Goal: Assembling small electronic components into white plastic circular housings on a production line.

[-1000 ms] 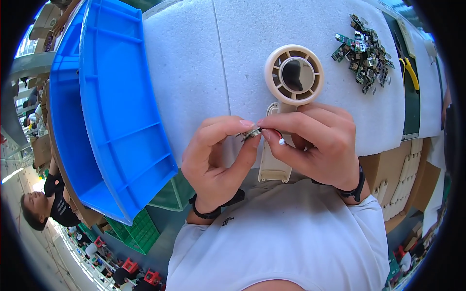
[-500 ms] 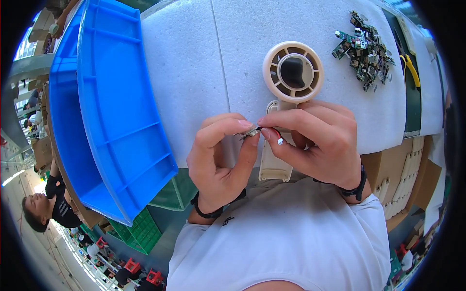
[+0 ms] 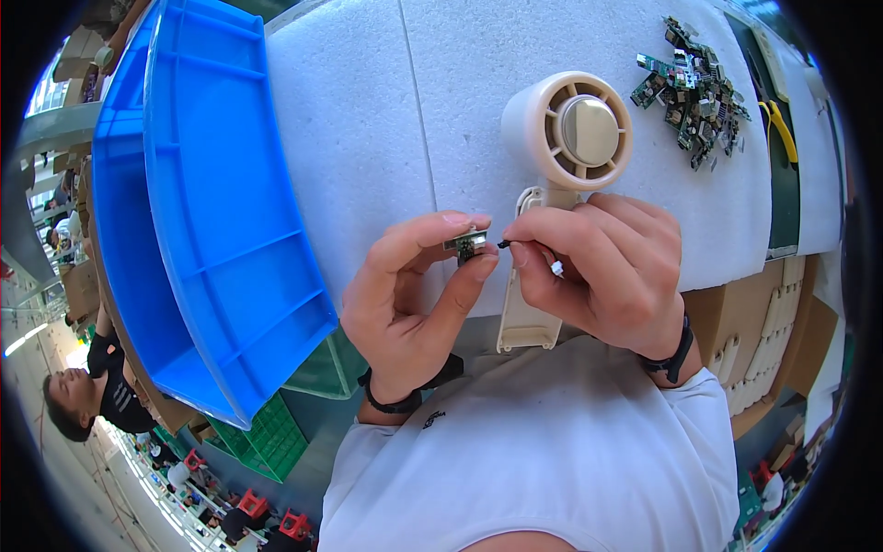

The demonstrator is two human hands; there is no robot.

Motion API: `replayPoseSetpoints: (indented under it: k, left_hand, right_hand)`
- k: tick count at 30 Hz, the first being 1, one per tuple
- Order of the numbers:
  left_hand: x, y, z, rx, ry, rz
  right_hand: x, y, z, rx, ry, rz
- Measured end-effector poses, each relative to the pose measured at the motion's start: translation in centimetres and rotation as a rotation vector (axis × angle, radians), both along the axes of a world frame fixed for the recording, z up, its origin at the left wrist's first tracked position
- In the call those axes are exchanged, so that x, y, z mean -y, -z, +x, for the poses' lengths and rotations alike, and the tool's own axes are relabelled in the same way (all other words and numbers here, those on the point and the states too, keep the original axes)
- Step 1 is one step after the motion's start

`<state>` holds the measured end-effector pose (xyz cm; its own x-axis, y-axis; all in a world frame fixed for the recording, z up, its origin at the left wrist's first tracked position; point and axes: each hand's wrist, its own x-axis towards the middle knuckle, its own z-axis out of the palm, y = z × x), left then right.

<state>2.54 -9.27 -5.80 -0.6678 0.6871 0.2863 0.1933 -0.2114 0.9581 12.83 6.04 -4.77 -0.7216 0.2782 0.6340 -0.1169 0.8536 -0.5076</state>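
Observation:
My left hand (image 3: pixel 405 299) is closed, pinching a small circuit board (image 3: pixel 466 245) with metal parts on it between thumb and fingertips. Facing it across a narrow gap, my right hand (image 3: pixel 607 271) grips a thin wire with a black plug (image 3: pixel 503 245) at its tip. A small white connector (image 3: pixel 557 269) sticks out below the right index finger. Under and behind that hand lies a cream handheld fan (image 3: pixel 589 132), its round ribbed head tilted to the right. The open, hollow handle shell (image 3: pixel 528 322) points toward me and is partly hidden by my right hand.
White foam sheeting (image 3: pixel 349 120) covers the table. At the left stands a large blue bin (image 3: pixel 230 212), with green crates (image 3: pixel 267 442) below it. A heap of circuit boards (image 3: pixel 694 97) lies far right, near yellow-handled pliers (image 3: pixel 780 133). A cardboard box (image 3: pixel 750 340) holds cream parts.
The circuit board and the black plug have come apart, leaving a gap. My left hand has turned the board and shifted slightly left. The fan head has rolled to the right.

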Motion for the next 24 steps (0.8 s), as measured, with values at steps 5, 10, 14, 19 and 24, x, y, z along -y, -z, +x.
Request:
replayPoseSetpoints:
  k: [5,10,14,19,24]
  left_hand:
    - [0.2,-0.3,-0.3,-0.032,0.022,-0.061]
    - [0.1,-0.5,-0.6,-0.010,0.061,-0.016]
    - [0.0,-0.4,-0.7,-0.100,0.059,-0.056]
    - [0.3,0.0,-0.9,-0.133,0.067,-0.016]
    - [0.5,-0.1,-1.2,-0.185,0.091,-0.028]
  right_hand:
    - [-0.1,-0.8,0.2,-0.003,-0.026,-0.124]
    - [-0.2,-1.4,0.5,0.114,-0.042,-0.132]
    - [-0.3,-1.4,0.5,0.122,-0.060,-0.153]
    - [-0.4,-1.1,0.6,0.077,-0.099,-0.207]
    - [-0.5,-0.7,0.6,0.032,-0.136,-0.206]
